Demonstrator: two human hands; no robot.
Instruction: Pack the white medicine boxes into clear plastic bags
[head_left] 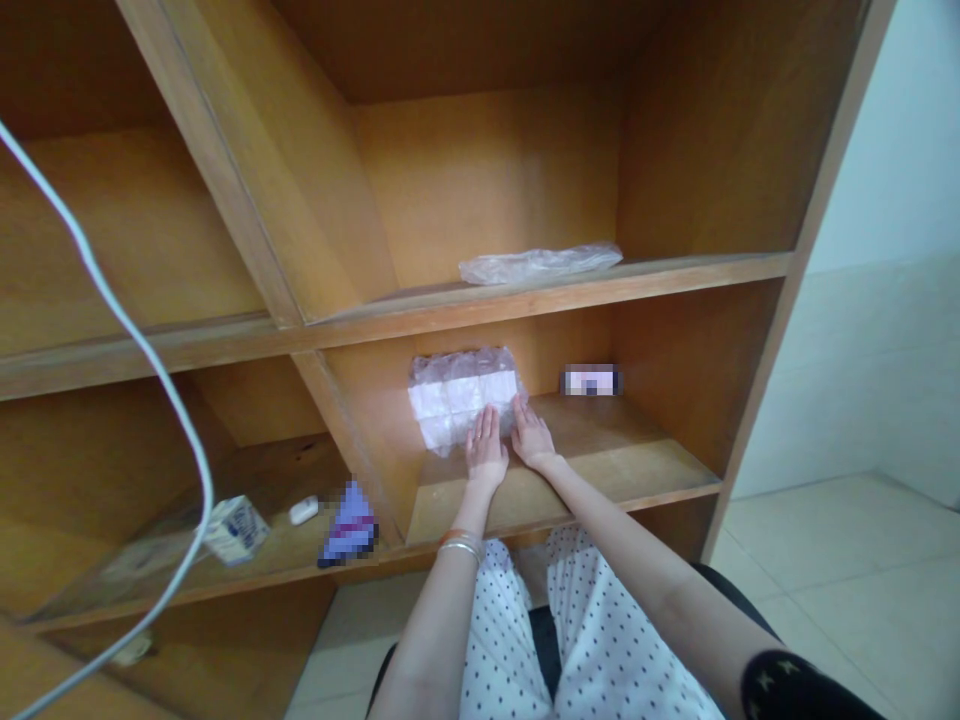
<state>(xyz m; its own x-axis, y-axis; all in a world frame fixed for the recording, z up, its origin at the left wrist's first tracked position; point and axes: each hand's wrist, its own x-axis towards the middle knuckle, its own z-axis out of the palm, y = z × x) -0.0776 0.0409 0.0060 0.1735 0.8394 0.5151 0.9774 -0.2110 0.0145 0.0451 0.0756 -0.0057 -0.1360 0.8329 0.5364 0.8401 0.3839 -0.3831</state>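
Plastic-wrapped white pack point(461, 395) on wooden shelf point(600, 450): likely light, soft, slippery; best gripped along long sides. Left hand point(486, 447), right hand point(534, 432) just apart, flat on pack's near edge, unclamped.

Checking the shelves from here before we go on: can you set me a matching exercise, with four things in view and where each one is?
Things:
1. left hand
2. crumpled clear plastic bag
3. white carton
4. white cable

Places:
A. left of the upright divider
B. hanging in front of the shelves
C. on the upper shelf
D. touching the plastic-wrapped packet

Pairs: 1-D, 2-C, 3-A, 4-B
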